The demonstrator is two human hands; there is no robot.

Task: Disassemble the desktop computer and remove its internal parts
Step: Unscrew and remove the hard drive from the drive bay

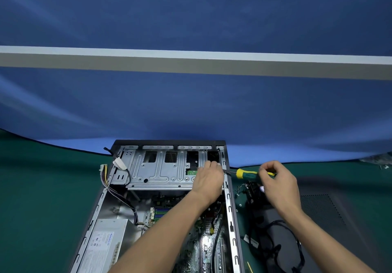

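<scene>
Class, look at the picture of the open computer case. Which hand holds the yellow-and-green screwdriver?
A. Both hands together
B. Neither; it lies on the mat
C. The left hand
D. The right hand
D: the right hand curls its fingers round the handle of the screwdriver, outside the computer case, while the left hand rests on the metal drive cage by the tip.
</scene>
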